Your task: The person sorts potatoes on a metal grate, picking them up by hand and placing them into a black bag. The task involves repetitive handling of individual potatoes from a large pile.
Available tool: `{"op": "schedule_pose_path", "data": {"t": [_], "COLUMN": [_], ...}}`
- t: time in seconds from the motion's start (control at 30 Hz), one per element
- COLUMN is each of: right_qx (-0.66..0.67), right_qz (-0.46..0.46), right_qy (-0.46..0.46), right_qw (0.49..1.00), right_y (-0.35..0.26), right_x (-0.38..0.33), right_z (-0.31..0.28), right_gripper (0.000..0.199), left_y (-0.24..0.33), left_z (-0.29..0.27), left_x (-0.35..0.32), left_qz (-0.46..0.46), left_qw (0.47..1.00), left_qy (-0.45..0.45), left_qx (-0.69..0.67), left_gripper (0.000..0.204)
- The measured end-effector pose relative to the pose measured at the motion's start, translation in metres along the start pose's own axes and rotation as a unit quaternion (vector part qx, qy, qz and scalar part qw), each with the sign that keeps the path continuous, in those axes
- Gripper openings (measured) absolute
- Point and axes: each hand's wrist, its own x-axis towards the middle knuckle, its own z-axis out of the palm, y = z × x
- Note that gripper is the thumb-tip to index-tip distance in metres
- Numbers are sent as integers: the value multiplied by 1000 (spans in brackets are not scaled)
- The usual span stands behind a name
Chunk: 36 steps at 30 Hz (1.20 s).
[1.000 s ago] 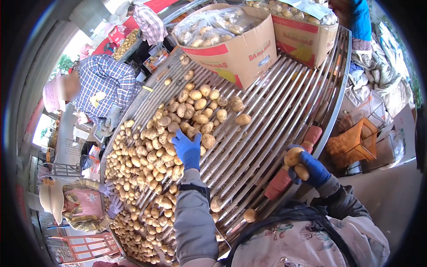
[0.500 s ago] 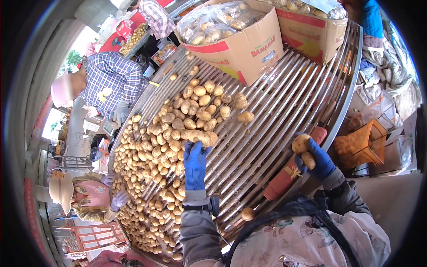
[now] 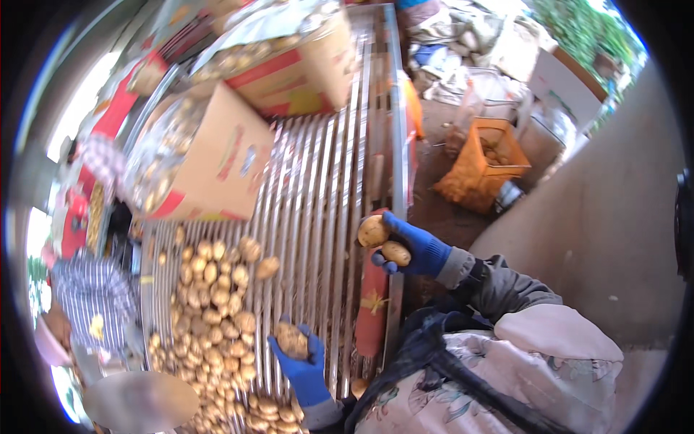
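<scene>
In a blue glove, my left hand [image 3: 302, 370] is closed around a brown potato [image 3: 291, 340], palm up, over the metal roller table [image 3: 296, 210]. My right hand [image 3: 425, 244], also blue-gloved, grips two potatoes together: a larger round one [image 3: 373, 231] and a smaller oval one [image 3: 396, 252]. It is held above the table's right rail, near a red roll [image 3: 370, 318] with a straw-coloured tie. A wide heap of loose potatoes [image 3: 210, 333] lies on the rollers, left of my left hand.
Two cardboard boxes stand at the far end, one nearer [image 3: 231, 166] and one behind [image 3: 318, 72], both with bagged potatoes. Beyond the right rail sits an orange mesh container [image 3: 499, 148] with potatoes, beside white sacks [image 3: 517, 50]. A co-worker in a checked shirt [image 3: 94, 296] is across the table.
My view has swung to the right. My left hand has come away from the heap with a potato in it. My right hand keeps its two potatoes.
</scene>
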Motion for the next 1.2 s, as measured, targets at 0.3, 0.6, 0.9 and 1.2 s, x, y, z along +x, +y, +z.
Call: {"op": "schedule_pose_path", "data": {"t": [0.3, 0.6, 0.9, 1.2], "right_qx": [176, -44, -54, -505], "right_qz": [-268, -406, -115, -2], "right_qy": [186, 384, -144, -378], "right_qw": [929, 828, 981, 776], "right_y": [-95, -195, -106, 191], "right_x": [-50, -67, 31, -7], "right_z": [-150, -277, -148, 151], "right_gripper": [48, 52, 28, 54], "left_y": [-9, -13, -4, -26], "left_z": [-17, -84, -45, -83], "left_x": [-19, -52, -86, -181], "left_qz": [8, 170, 71, 376], "left_qw": [997, 974, 996, 821], "left_qy": [51, 39, 27, 107], "left_qx": [-59, 143, -54, 416], "left_gripper": [49, 42, 44, 41]}}
